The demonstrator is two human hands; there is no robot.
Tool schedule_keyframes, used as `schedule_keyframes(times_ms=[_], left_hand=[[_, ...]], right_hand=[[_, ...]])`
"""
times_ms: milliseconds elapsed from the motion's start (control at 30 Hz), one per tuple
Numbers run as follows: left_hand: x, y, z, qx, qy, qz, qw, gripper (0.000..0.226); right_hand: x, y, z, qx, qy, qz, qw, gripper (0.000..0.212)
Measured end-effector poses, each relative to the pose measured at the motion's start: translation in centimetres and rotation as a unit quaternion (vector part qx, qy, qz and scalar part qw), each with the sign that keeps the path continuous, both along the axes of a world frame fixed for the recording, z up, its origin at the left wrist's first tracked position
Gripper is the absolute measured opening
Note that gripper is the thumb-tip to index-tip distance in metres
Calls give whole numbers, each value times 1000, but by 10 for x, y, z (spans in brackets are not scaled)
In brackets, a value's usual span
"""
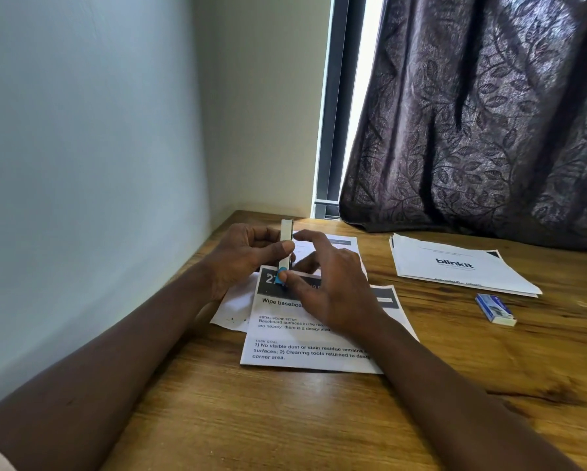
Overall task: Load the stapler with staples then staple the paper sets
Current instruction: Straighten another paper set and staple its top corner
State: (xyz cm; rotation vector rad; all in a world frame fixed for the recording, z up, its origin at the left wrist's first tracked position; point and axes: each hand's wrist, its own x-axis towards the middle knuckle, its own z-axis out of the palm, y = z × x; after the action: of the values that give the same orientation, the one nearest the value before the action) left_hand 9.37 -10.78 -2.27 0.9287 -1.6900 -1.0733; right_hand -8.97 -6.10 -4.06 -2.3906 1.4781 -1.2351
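My left hand (243, 256) grips a small stapler (286, 232) with a pale metal top and a blue rear end, held on end above the papers. My right hand (333, 287) pinches the stapler's blue end (280, 277) between thumb and fingertip, its other fingers spread. Under both hands lies a printed paper set (285, 348) with a dark header, overlapping another sheet (232, 311). A second paper set (455, 266) printed "blinkit" lies at the right. A small blue and white staple box (496, 309) sits shut just in front of it.
The wooden table (319, 419) stands in a corner, with a pale wall (81, 164) along its left edge. A dark patterned curtain (482, 113) hangs over the table's back right edge, beside a window frame (331, 113).
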Motion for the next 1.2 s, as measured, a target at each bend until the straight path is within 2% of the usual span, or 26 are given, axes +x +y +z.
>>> schedule_keyframes(times_ms=[100,200,300,400,600,767,867,967,1033,1067,1133,1200], left_hand=[[0,0,0,-15,-18,-2,1000,36],[1,-1,0,-21,-19,-4,1000,46],[1,-1,0,-23,-30,-7,999,44],[-1,2,2,-18,-30,-12,999,27],[-2,3,1,6,-29,-31,999,9],[-5,5,-3,11,10,-15,1000,8],[-3,1,-7,2,41,-1,999,19],[-5,-4,-8,-12,44,60,997,31],[-6,-7,-7,-55,26,129,990,31],[-5,-9,-7,-107,-13,176,978,32],[2,-12,-7,-235,-127,249,931,33],[9,-11,-5,-306,-198,259,895,36]], right_hand=[[-1,0,-1,35,-18,18,999,69],[-2,1,-1,58,-27,35,997,77],[-2,2,-2,95,-46,46,993,84],[-2,2,-1,119,-56,50,990,85],[0,0,-2,125,-43,67,989,70],[-1,0,-4,71,-16,54,996,68],[0,1,-2,42,8,31,999,73],[-2,3,-2,44,43,11,998,75],[-4,5,0,43,60,3,997,67],[-4,6,1,40,65,-2,997,60],[-6,7,3,23,72,-9,997,43],[-7,6,3,2,79,-11,997,27]])
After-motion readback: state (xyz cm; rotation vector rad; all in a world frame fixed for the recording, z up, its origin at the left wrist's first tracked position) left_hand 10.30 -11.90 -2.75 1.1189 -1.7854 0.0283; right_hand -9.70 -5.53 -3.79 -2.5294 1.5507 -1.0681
